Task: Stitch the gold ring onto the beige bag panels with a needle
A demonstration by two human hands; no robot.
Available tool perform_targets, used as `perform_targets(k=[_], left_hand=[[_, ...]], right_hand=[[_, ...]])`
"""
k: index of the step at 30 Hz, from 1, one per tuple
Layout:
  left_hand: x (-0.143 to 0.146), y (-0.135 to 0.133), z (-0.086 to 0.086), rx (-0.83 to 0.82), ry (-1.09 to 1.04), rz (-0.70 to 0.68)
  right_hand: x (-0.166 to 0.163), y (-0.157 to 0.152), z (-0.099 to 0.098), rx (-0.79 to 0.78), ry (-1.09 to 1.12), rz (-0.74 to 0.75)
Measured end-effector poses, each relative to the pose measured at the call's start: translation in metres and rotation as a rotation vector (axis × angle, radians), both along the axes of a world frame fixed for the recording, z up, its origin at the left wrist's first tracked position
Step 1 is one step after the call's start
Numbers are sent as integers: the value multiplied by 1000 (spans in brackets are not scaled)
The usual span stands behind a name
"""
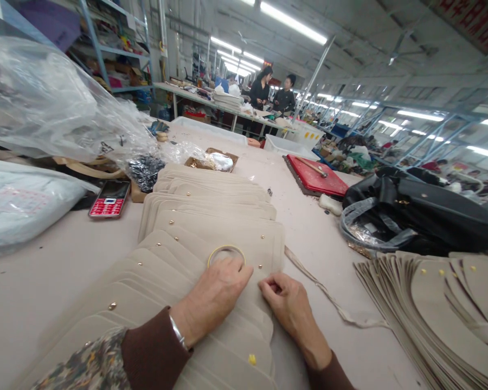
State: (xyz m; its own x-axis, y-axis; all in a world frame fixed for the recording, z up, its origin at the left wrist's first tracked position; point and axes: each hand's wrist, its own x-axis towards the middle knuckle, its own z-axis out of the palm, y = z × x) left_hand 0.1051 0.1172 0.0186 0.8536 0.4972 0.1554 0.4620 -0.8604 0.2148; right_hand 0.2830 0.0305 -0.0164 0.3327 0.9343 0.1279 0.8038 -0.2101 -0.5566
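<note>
Overlapping beige panels (228, 230), pieces of leather-like sheet with small gold studs, lie fanned out on the table in front of me. My left hand (211, 292) is over them, its fingers closed round a thin yellow-edged roll of tape (226, 247). Close by on the right, the thumb and forefinger of my right hand (289, 304) are pinched together at the edge of the panels. Whatever sits between those fingertips is too small to make out. A yellow tab (252, 359) marks one of the nearer panels.
Another beige stack (427, 303) with yellow tabs lies at right, below a black bag (423, 211). A hammer (312, 166) rests on a red board (329, 181). On the left are a red-keyed phone (109, 199) and plastic wrapping (57, 103). Two people stand farther back.
</note>
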Motion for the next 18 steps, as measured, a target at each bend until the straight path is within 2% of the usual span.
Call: perform_targets(k=[3, 7, 11, 14, 16, 18], left_hand=[[-4, 7, 2, -16, -73, -18], [-6, 12, -6, -76, -227, -74], [-4, 11, -12, -131, -441, -111], [-3, 8, -12, -126, -480, -168], [-4, 5, -13, -95, -458, -190], [-4, 3, -16, -59, -436, -178]], right_hand=[[4, -9, 1, 2, 29, 149], [12, -10, -2, 61, -22, 315], [14, -7, 2, 43, -41, 301], [12, -8, 11, -1, 56, 340], [9, -9, 16, 63, 161, 305], [5, -11, 19, 207, 245, 241]])
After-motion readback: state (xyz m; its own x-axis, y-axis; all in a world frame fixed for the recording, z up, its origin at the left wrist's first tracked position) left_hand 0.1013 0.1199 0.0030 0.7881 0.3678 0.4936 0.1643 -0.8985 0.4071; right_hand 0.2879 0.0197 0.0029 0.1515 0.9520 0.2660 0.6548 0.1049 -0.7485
